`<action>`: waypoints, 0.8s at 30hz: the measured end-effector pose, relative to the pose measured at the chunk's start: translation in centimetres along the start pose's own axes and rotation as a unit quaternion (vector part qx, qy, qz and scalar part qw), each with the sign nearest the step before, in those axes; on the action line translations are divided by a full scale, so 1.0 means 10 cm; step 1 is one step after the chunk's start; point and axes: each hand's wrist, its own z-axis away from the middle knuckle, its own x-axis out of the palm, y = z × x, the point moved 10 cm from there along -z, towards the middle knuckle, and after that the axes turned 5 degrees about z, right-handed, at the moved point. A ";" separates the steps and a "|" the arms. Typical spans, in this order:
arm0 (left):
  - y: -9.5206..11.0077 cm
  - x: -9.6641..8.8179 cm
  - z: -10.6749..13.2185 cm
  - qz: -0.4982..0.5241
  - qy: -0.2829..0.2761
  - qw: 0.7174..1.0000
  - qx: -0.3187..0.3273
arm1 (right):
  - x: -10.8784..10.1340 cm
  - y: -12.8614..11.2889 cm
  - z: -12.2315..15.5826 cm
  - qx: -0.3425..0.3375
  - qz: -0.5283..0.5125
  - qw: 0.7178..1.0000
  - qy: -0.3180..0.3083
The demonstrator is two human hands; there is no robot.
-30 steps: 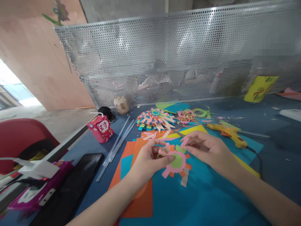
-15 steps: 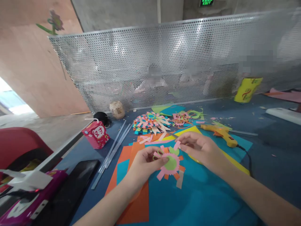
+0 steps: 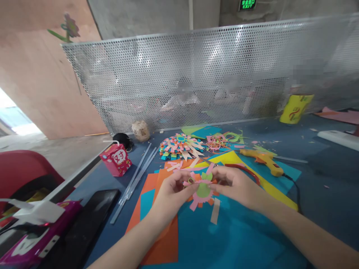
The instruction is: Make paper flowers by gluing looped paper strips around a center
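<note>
Between my two hands is a paper flower (image 3: 203, 190) with a green round centre, a pink fringed ring and pink and orange strips around it. My left hand (image 3: 179, 188) pinches its left side, thumb on the front. On the right edge, my right hand (image 3: 231, 183) grips it between thumb and fingers; some fingertips are hidden behind it. Below the flower a pale paper strip (image 3: 215, 211) lies on the blue paper sheet (image 3: 224, 239). Just beyond my right hand are scissors with a red handle (image 3: 248, 171), partly covered by the hand.
A layered paper rosette (image 3: 179, 144) and paper scraps (image 3: 217, 142) lie farther back. To the right is a yellow glue gun (image 3: 265, 161) with a cord. Leftward are clear glue sticks (image 3: 137, 173), a pink drink box (image 3: 115, 160) and a black phone (image 3: 86, 224). A perforated metal screen (image 3: 168, 74) stands behind.
My right hand has come in leftward and down and now grips the flower's right edge. The red scissors handle shows more behind it. My left hand keeps its hold.
</note>
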 end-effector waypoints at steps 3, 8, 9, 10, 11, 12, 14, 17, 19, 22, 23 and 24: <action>0.01 -0.03 0.00 0.008 0.014 1.000 0.000 | 0.02 -0.01 0.00 -0.003 -0.016 1.000 -0.013; -0.03 -0.06 -0.01 0.048 0.012 0.999 -0.011 | -0.01 0.04 -0.01 0.009 -0.014 1.000 0.002; -0.04 -0.06 -0.01 0.054 0.010 0.998 -0.013 | -0.01 0.05 -0.01 0.013 -0.015 1.000 0.001; -0.05 -0.05 -0.01 0.053 0.007 0.998 -0.016 | -0.01 0.06 -0.01 0.017 -0.017 1.000 0.001; -0.06 -0.04 -0.02 0.048 0.004 0.999 -0.018 | 0.00 0.06 -0.01 0.021 -0.020 1.000 0.001; -0.06 -0.04 -0.02 0.041 0.002 0.999 -0.019 | -0.01 0.07 -0.01 0.024 -0.023 0.999 0.002; -0.07 -0.03 -0.02 0.035 0.000 0.999 -0.022 | -0.01 0.06 -0.01 0.028 -0.029 0.999 0.005; -0.07 -0.01 -0.01 0.058 -0.017 0.998 -0.017 | -0.03 0.07 -0.02 0.032 -0.033 0.999 0.010; -0.07 0.00 -0.01 0.079 -0.030 0.996 -0.017 | -0.04 0.07 -0.01 0.035 -0.033 0.999 0.012; -0.06 0.00 -0.01 0.066 -0.025 0.997 -0.017 | -0.03 0.07 -0.01 0.031 -0.028 0.999 0.009; -0.06 -0.01 -0.02 0.053 -0.020 0.998 -0.013 | -0.03 0.06 0.00 0.027 -0.024 0.999 0.009; -0.05 -0.01 -0.02 0.041 -0.015 0.999 -0.008 | -0.03 0.05 0.00 0.025 -0.019 0.999 0.009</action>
